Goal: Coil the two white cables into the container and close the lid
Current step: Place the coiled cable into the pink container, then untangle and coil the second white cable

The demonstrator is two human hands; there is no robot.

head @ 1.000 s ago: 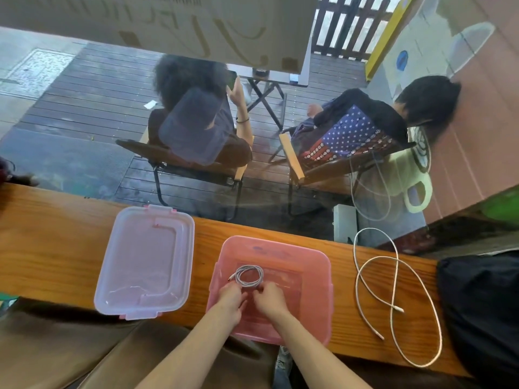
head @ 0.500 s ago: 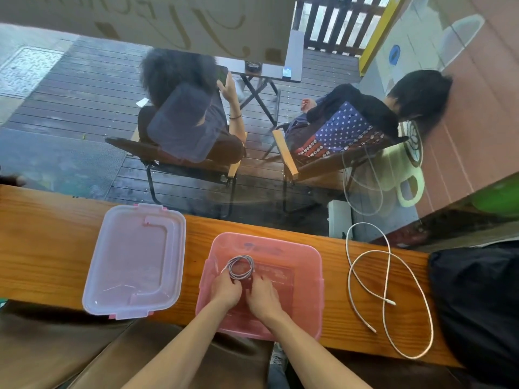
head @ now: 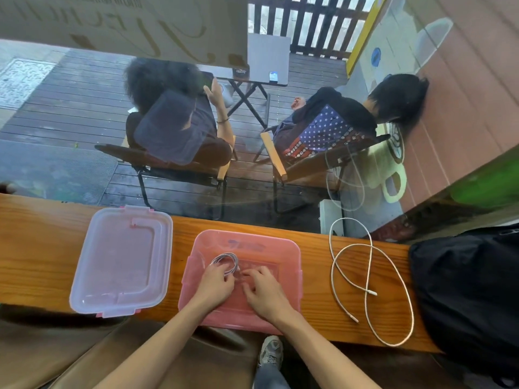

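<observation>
Wooden counter [head: 42,248] at a window; pink container [head: 292,265], lid [head: 92,276] alongside.

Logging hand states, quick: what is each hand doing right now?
Left hand: fingers curled on the coiled cable inside the pink container.
Right hand: open, holding nothing.

No text is legible; the gold lettering on the window [head: 123,21] is unreadable.
</observation>
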